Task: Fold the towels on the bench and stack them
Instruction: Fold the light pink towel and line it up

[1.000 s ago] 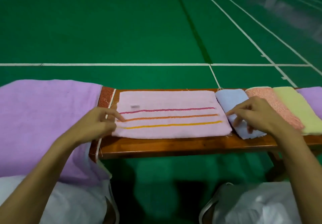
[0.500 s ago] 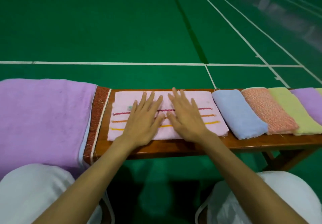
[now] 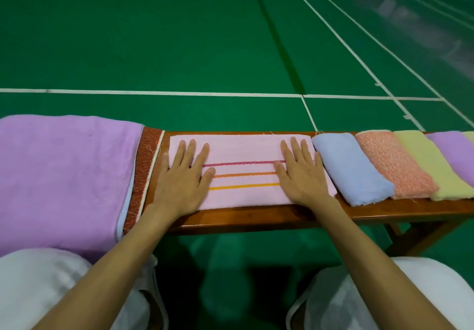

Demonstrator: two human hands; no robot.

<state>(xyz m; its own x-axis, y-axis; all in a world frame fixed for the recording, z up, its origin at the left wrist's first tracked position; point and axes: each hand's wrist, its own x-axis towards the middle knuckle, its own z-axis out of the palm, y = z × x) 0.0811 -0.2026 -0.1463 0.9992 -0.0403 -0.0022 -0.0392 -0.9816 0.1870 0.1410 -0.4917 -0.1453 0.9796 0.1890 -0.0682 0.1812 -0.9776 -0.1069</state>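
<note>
A pink towel (image 3: 243, 150) with three coloured stripes lies flat on the wooden bench (image 3: 282, 218). My left hand (image 3: 183, 178) presses flat on its left end with straight fingers. My right hand (image 3: 301, 175) presses flat on its right end the same way. To the right lie folded towels side by side: a blue towel (image 3: 351, 168), an orange towel (image 3: 392, 163), a yellow towel (image 3: 431, 168) and a purple towel (image 3: 454, 150) at the frame edge.
A large purple towel (image 3: 64, 175) covers the bench's left part, over a rust-red cloth (image 3: 143, 170) whose edge shows. My knees in white trousers (image 3: 51, 286) sit below the bench. A green court floor (image 3: 179, 34) with white lines stretches beyond.
My hands have slid apart from the middle of the pink towel to its two ends. A second ago they were at the towel's ends with curled fingers.
</note>
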